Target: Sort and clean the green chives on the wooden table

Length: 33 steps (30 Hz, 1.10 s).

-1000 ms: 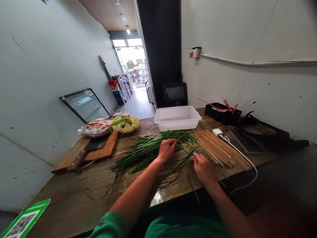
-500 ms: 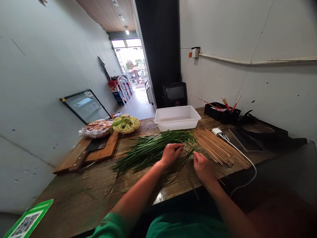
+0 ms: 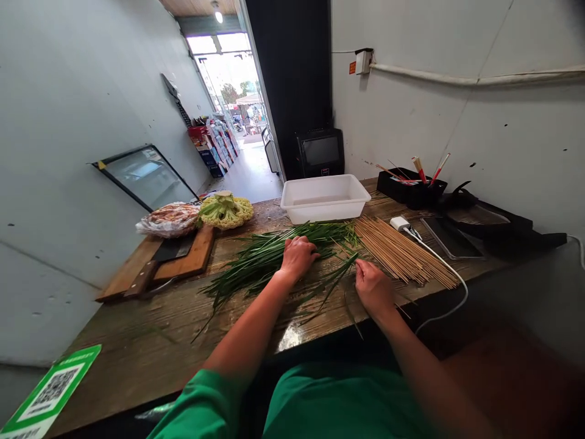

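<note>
A heap of long green garlic chives point(image 3: 256, 259) lies across the middle of the wooden table. My left hand point(image 3: 298, 256) rests on the near side of this heap, fingers apart and bent down onto the leaves; their tips are partly hidden. Between thumb and fingers, my right hand point(image 3: 372, 285) pinches the ends of a few chive leaves point(image 3: 336, 281), which trail left over the tabletop. Just beyond that hand, a spread of thin bamboo skewers point(image 3: 402, 250) lies beside the heap.
Behind the heap stands a white plastic tub point(image 3: 326, 211). To the left are a cauliflower point(image 3: 226, 211), a bagged bundle point(image 3: 170, 221) and a cleaver point(image 3: 171, 250) on a cutting board point(image 3: 194, 263). On the right lie a charger point(image 3: 400, 224), a phone point(image 3: 450, 239) and a black box point(image 3: 397, 188).
My left hand has moved left, away from my right hand, onto the chive heap. My right hand keeps its pinch on the leaves. The camera view has tilted down.
</note>
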Motion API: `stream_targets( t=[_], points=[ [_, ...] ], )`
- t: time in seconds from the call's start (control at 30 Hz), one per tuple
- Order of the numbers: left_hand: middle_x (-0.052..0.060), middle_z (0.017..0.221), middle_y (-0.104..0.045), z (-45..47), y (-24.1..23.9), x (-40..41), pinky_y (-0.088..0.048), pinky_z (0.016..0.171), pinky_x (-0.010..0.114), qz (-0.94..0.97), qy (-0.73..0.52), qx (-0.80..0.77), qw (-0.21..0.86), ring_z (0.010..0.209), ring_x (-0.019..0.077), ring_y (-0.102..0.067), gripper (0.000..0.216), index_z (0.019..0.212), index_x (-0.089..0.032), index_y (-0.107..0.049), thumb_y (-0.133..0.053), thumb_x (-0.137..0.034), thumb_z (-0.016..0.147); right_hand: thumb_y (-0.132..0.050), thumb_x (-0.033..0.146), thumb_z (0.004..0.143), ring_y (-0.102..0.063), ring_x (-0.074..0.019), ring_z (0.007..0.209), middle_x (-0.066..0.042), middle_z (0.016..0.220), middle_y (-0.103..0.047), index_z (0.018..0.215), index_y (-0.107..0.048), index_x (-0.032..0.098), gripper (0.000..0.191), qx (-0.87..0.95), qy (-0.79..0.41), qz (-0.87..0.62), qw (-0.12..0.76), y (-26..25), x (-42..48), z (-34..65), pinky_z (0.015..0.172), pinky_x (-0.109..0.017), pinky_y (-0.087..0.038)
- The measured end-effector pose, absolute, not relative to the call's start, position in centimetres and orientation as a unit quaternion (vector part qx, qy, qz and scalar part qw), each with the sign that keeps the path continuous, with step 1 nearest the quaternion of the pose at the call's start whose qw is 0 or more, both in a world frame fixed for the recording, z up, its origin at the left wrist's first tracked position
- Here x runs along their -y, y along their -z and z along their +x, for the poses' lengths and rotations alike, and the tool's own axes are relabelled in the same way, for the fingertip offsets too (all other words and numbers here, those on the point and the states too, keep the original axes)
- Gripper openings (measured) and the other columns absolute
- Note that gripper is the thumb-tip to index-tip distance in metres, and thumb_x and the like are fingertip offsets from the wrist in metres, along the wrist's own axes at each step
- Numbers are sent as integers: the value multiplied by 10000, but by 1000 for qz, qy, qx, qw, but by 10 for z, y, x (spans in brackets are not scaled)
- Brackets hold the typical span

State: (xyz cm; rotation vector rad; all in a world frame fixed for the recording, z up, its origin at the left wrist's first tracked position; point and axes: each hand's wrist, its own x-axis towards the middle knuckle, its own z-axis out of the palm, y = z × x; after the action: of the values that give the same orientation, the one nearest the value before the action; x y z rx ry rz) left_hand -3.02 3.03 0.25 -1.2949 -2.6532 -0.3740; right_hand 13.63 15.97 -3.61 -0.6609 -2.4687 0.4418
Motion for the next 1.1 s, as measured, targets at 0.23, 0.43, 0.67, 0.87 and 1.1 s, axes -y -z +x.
stream_targets(
  t=[0.23, 0.43, 0.67, 0.87, 1.1],
  points=[
    [67, 926, -622, -20, 2, -40, -299, 899, 376, -445, 117, 886, 63, 984, 232, -501, 182, 940, -252, -700, -580, -295, 810, -349, 249, 920, -620, -167, 866, -71, 935, -683, 1061, -632, 185, 323, 921, -159, -240, 262, 37, -161, 136, 742, -249, -426],
    [118, 925, -631, -9, 4, -51, -335, 878, 399, -387, 88, 916, 52, 975, 255, -530, 225, 888, -167, -698, -529, -309, 841, -345, 242, 918, -634, -166, 840, -75, 972, -682, 1053, -628, 174, 321, 924, -158, -220, 271, 43, -165, 137, 714, -254, -441],
    [72, 973, -646, -13, 6, -53, -352, 889, 363, -385, 122, 914, 25, 1013, 229, -540, 185, 931, -234, -691, -561, -290, 811, -342, 274, 914, -647, -171, 846, -75, 980, -688, 1036, -630, 185, 325, 917, -162, -199, 304, 56, -173, 132, 712, -263, -470],
    [73, 1000, -655, -12, 7, -52, -356, 910, 368, -400, 124, 908, 32, 1033, 229, -552, 191, 968, -232, -665, -565, -245, 806, -343, 253, 910, -646, -175, 868, -77, 998, -690, 1039, -627, 178, 320, 918, -161, -196, 306, 56, -174, 132, 738, -277, -470],
    [136, 948, -662, -9, 0, -50, -374, 904, 395, -370, 68, 926, 28, 963, 256, -598, 168, 897, -148, -678, -548, -213, 813, -338, 275, 915, -643, -197, 896, -95, 1021, -686, 1055, -623, 140, 345, 920, -163, -199, 296, 58, -176, 130, 772, -304, -470]
  ],
)
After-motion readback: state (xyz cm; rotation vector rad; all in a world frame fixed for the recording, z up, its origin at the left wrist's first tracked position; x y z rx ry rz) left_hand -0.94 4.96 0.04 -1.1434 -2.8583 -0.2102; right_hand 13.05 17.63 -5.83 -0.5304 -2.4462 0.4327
